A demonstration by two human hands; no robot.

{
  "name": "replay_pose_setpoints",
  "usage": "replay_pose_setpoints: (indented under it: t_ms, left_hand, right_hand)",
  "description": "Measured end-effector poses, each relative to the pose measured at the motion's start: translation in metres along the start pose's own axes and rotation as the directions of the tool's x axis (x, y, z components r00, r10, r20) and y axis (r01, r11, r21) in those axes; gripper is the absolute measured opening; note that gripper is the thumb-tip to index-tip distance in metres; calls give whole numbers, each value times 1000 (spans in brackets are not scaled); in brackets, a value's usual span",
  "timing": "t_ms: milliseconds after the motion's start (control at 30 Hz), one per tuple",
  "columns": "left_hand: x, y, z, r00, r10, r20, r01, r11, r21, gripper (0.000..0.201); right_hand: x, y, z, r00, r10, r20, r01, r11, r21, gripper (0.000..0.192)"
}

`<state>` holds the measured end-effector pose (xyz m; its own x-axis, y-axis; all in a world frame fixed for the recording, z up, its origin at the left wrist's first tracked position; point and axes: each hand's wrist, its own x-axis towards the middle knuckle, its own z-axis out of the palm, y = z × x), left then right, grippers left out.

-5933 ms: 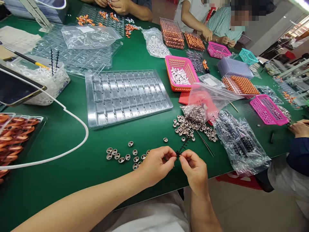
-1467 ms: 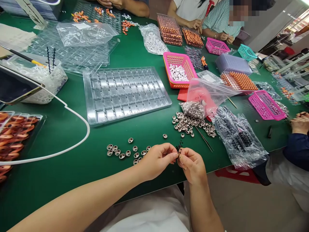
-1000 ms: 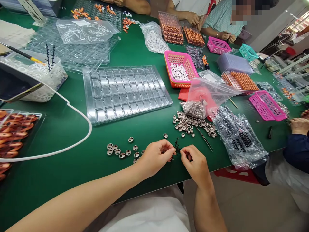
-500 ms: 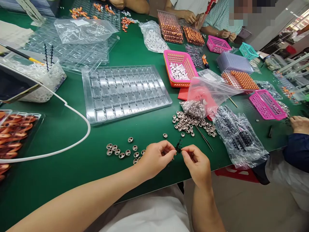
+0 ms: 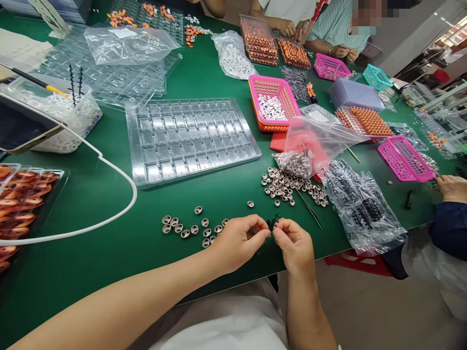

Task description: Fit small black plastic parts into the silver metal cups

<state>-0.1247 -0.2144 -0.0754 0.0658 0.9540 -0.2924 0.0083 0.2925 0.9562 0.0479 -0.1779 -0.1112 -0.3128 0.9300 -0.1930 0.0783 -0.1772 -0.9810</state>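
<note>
Here we pinch a small black plastic sprue (image 5: 272, 223) between left hand (image 5: 237, 243) and right hand (image 5: 296, 247). Loose metal caps (image 5: 189, 228) lie just left; a clear tray (image 5: 189, 141) lies farther off.

This is a small-parts assembly workshop — a shared workbench, not a home or office. A long green table (image 5: 109, 253) fills the frame, covered with production stock: a clear compartment tray (image 5: 189, 141) at centre, more clear trays (image 5: 109, 82) stacked at upper left, and loose metal caps (image 5: 189, 228) spread at lower centre. Pink mesh baskets (image 5: 273, 104) sit right of centre and further right, beside racks of orange parts (image 5: 365, 124) and plastic bags of components (image 5: 361, 209). Several other people (image 5: 328, 29) sit along the top edge and the right side — each with hands at similar trays and baskets.
</note>
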Motion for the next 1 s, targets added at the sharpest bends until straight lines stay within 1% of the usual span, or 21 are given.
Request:
replay_pose_setpoints:
  t_ms: [100, 200, 267, 333, 433, 600, 667, 733, 800, 867, 933, 967, 1000]
  left_hand:
    - [2, -3, -1, 996, -36, 87, 51, 984, -172, 18]
    - [6, -8, -1, 980, -74, 187, 135, 931, -339, 24]
    - [7, -9, -1, 969, -93, 229, 181, 896, -405, 27]
    - [8, -9, 0, 963, -102, 248, 206, 874, -441, 29]
    - [8, -8, -1, 961, -100, 259, 212, 868, -450, 30]
    - [6, -5, -1, 959, -90, 268, 207, 869, -450, 26]
    - [5, -5, 0, 963, -82, 256, 191, 879, -438, 23]
    - [5, -6, 0, 973, -77, 216, 160, 902, -402, 21]
    - [7, -7, -1, 984, -79, 160, 132, 926, -355, 18]
    - [8, -9, -2, 991, -72, 113, 105, 939, -328, 17]
    - [10, -11, -4, 995, -57, 83, 81, 944, -321, 17]
    - [10, -11, -5, 996, -49, 68, 68, 948, -312, 17]
    - [11, -12, -6, 998, -43, 51, 56, 955, -292, 17]
  right_hand:
    - [2, 2, 0, 999, 14, 44, -20, 990, 136, 11]
    - [3, 0, 3, 995, 25, 101, -52, 961, 272, 12]
    - [3, -2, 5, 991, 36, 130, -78, 939, 336, 13]
    - [3, -3, 6, 987, 46, 156, -104, 917, 386, 13]
    - [3, -3, 6, 982, 49, 184, -125, 893, 433, 12]
    - [3, -2, 6, 981, 33, 192, -115, 892, 436, 10]
    - [3, -1, 7, 983, 19, 185, -98, 899, 427, 11]
    - [2, -1, 8, 982, -22, 189, -59, 908, 416, 12]
    - [2, -1, 7, 976, -87, 199, 0, 918, 398, 13]
    - [0, -2, 3, 972, -141, 186, 73, 940, 333, 12]
    - [-1, -5, -2, 978, -167, 127, 146, 977, 158, 12]
    - [-2, -8, -5, 980, -177, 90, 175, 984, 28, 13]
    - [-2, -10, -8, 979, -195, 56, 201, 972, -119, 13]
